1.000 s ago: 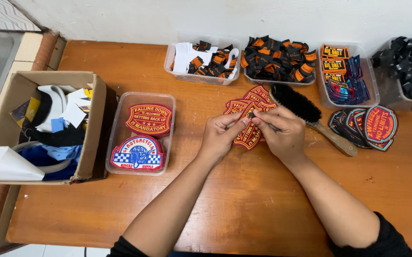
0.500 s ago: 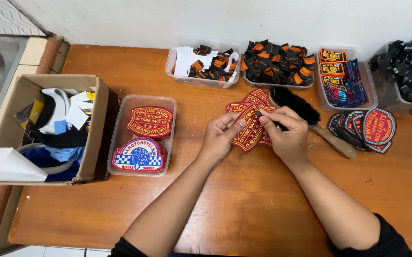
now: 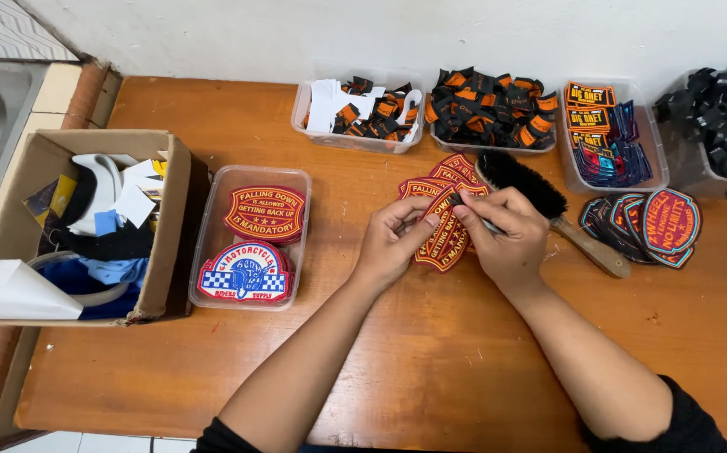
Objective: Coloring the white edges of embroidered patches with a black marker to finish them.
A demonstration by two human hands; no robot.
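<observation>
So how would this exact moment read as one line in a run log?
left hand: holds red patch | right hand: pinches its top edge | beside: brush, patch pile | surface: wooden table

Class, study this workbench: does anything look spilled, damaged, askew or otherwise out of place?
Nothing stands out. Both hands, left hand and right hand, hold one red patch; other patches sit in trays or stacks, and the brush lies flat beside them.

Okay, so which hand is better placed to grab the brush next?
Right. The right hand sits just beside the black brush; the left hand, on the red patch, would probably have to cross over.
</observation>
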